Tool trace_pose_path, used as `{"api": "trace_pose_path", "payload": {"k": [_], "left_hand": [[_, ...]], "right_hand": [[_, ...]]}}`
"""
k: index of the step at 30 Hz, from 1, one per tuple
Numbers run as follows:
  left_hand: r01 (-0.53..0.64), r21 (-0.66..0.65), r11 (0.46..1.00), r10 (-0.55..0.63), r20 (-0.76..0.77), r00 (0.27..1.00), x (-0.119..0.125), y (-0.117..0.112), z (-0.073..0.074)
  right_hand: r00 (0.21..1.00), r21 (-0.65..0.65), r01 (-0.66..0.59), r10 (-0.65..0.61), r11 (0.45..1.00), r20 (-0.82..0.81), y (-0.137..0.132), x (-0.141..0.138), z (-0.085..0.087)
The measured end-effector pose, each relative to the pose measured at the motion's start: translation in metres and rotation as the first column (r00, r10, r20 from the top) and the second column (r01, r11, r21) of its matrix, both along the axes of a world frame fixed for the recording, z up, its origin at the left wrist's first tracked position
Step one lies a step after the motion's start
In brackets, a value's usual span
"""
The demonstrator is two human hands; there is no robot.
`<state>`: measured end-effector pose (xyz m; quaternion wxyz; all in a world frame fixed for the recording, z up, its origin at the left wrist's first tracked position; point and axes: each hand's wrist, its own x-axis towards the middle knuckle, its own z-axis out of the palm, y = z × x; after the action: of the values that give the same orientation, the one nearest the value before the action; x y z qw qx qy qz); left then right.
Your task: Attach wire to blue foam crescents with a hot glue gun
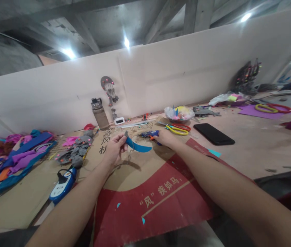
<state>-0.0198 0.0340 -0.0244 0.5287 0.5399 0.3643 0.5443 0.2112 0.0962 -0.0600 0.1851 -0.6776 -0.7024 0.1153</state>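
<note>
Well left of the left hand (114,150): heap of blue and purple felt strips (19,154), cut off by the frame edge. Nearer: grey felt bits (77,151), shapes hard to make out.

Left hand: thumb and fingers pressed together, pinching one end of a blue felt crescent (138,148), held clear of the cardboard sheet (140,171) on the worktop, shadow beneath. Small grey piece at the pinch, half hidden by fingertips. Crescent thin, curved, bright blue, tapering to a point towards the right hand (164,138).

Right hand: closed around a blue glue gun (149,134), handle hidden in the grip, only the front end showing. Just right of it: yellow-and-red scissors (178,129). Farther right: black phone (213,134), lying flat.
</note>
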Motion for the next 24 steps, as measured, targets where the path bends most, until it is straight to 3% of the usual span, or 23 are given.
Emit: {"api": "trace_pose_path", "payload": {"k": [7, 11, 13, 15, 18, 24], "left_hand": [[-0.062, -0.019, 0.998, 0.062, 0.008, 0.998, -0.003, 0.002, 0.006], [-0.065, -0.029, 0.997, 0.065, -0.011, 0.998, -0.006, 0.004, 0.006], [-0.060, -0.034, 0.998, 0.060, -0.018, 0.998, -0.006, 0.004, 0.006], [-0.053, -0.040, 0.998, 0.052, -0.019, 0.998, -0.006, 0.005, 0.005], [-0.042, -0.046, 0.998, 0.042, -0.017, 0.999, -0.006, 0.004, 0.004], [-0.023, -0.068, 0.997, 0.023, 0.003, 1.000, -0.004, 0.002, 0.006]], "right_hand": [[0.981, -0.002, 0.025, -0.025, 1.000, -0.194, 0.004, 0.007, 0.000], [0.910, 0.038, 0.079, -0.057, 0.996, -0.411, 0.004, 0.010, 0.009], [0.811, 0.076, 0.092, -0.030, 0.993, -0.585, 0.002, 0.008, 0.016], [0.648, 0.087, 0.071, 0.020, 0.994, -0.762, -0.002, 0.003, 0.024], [0.451, 0.032, -0.023, 0.039, 0.999, -0.891, -0.011, -0.003, 0.033], [0.286, -0.048, -0.161, -0.001, 0.986, -0.958, -0.020, -0.010, 0.031]]}}
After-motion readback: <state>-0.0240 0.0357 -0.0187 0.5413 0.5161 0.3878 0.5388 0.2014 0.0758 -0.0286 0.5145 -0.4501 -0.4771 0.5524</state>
